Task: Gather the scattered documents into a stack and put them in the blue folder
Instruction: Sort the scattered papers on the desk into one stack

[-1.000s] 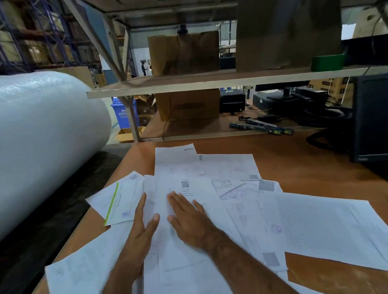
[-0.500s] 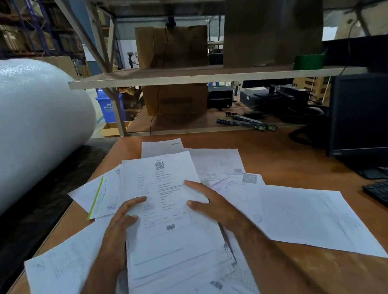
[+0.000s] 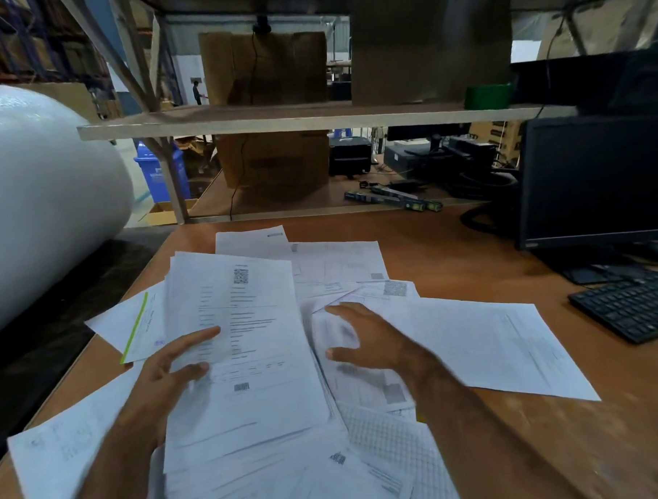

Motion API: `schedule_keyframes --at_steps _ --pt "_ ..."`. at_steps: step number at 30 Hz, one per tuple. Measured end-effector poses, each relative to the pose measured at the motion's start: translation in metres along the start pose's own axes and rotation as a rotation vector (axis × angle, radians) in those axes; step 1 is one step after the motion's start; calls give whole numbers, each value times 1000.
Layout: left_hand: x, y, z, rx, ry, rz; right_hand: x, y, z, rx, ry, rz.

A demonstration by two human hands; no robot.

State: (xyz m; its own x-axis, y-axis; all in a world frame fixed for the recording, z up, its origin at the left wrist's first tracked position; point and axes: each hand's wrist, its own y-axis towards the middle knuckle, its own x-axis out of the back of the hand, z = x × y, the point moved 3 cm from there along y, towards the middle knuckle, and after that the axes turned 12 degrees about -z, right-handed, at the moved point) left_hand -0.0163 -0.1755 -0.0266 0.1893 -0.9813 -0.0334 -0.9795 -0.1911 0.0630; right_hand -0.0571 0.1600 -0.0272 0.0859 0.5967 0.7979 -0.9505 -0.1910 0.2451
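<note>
On the near left of the table, a gathered stack of documents lies face up, its far edge fanned. Left hand grips the stack's left edge, thumb and forefinger curled over the top sheet. Right hand hovers just right of the stack, fingers spread and relaxed, over loose sheets reaching right. A green-edged sheet overhangs the left table edge. Bare wood lies far and right, bounded by a monitor and keyboard. A bubble-wrap roll crowds the left. Blue folder not visible.
</note>
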Motion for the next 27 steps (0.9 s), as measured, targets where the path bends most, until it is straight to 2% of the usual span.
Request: schedule_keyframes --at_steps 2,4,9,14,19,22,24,27 --pt "7 0 -3 12 -12 -29 8 0 -17 -64 -115 178" --pt "18 -1 -9 10 -14 -64 9 4 -25 -73 -172 267" --pt "47 -7 -12 14 -32 -124 -3 38 -15 -81 -221 184" --pt "58 -9 -6 15 -28 -130 -9 52 13 -63 -454 280" --pt "49 -4 -2 16 -32 -105 3 59 11 -118 -404 214" --pt "44 1 -1 -4 -40 -111 38 62 9 -86 -407 86" --pt "41 3 -1 -11 -67 -117 77 63 14 -113 -437 86" --pt "34 7 3 -27 -83 -129 141 63 32 -126 -618 116"
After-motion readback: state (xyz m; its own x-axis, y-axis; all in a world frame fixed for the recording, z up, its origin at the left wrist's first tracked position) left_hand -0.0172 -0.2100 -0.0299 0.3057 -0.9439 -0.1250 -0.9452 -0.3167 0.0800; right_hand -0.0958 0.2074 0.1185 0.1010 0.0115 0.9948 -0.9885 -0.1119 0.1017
